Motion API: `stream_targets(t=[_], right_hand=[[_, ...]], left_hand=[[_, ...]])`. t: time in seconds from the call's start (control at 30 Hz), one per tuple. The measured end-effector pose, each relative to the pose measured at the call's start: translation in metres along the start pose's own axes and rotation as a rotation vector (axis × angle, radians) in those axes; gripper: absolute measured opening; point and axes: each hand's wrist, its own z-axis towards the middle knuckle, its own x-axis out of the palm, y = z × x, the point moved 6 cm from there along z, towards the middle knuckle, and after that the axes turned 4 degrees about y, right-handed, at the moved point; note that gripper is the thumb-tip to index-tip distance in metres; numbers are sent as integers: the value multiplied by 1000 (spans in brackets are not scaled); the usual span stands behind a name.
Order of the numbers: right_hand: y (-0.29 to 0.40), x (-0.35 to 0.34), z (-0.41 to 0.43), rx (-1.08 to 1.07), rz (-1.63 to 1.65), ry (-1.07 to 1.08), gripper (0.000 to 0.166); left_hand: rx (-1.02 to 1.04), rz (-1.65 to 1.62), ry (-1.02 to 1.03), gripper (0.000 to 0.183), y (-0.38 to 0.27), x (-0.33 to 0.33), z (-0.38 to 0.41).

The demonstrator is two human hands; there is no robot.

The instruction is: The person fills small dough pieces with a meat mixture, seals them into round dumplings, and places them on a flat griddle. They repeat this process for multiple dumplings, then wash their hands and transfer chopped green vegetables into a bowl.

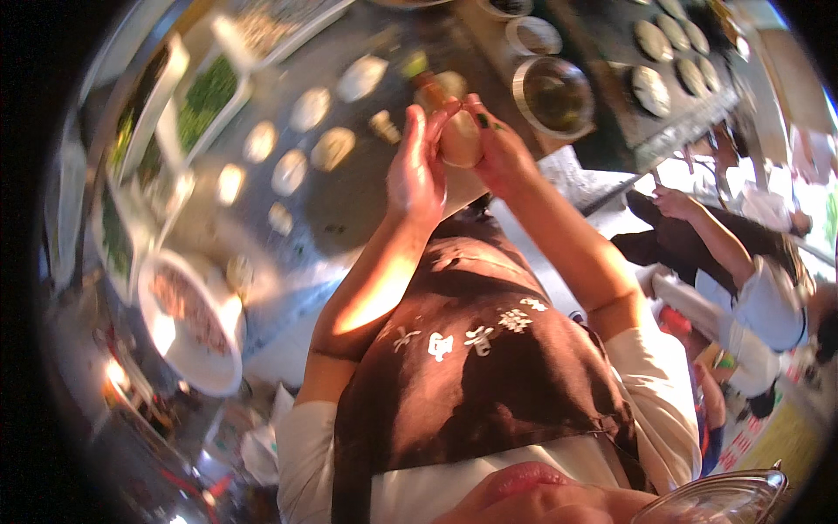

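My left hand [419, 164] and my right hand [501, 147] are raised together over the worktop's near edge. Between them is a pale, rounded piece of dough [460, 141], cupped by the palms and fingers. Bits of green stick to the fingers of the hand on the picture's right. Just beyond the fingertips lies another pale round piece [450, 84], partly hidden, beside a brownish handle-like thing with a yellow-green end [416, 65]. Several flattened dough pieces [311, 109] are spread over the metal worktop [340, 203]. A small, ridged dough scrap [384, 127] lies near them.
White trays with chopped greens [208, 98] stand at the left, near a white bowl of minced filling [190, 314]. A round container of dark liquid [555, 97] stands at the right. Beyond it, several flat cakes [653, 90] lie on a griddle. A seated person [753, 281] is at far right.
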Motion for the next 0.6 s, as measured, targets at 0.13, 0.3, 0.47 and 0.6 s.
stream_targets(t=[0.13,0.3,0.47,0.6], right_hand=[[68,-73,21,62,352,-57,29],[283,-152,47,-796,-706,-21,32],[340,-195,81,-1036,-1694,217,36],[384,-196,66,-995,-1247,242,34]], left_hand=[[152,51,109,48,24,50,39],[74,213,-51,43,88,60,98],[-8,129,-109,34,133,93,128],[68,213,-160,31,142,85,144]])
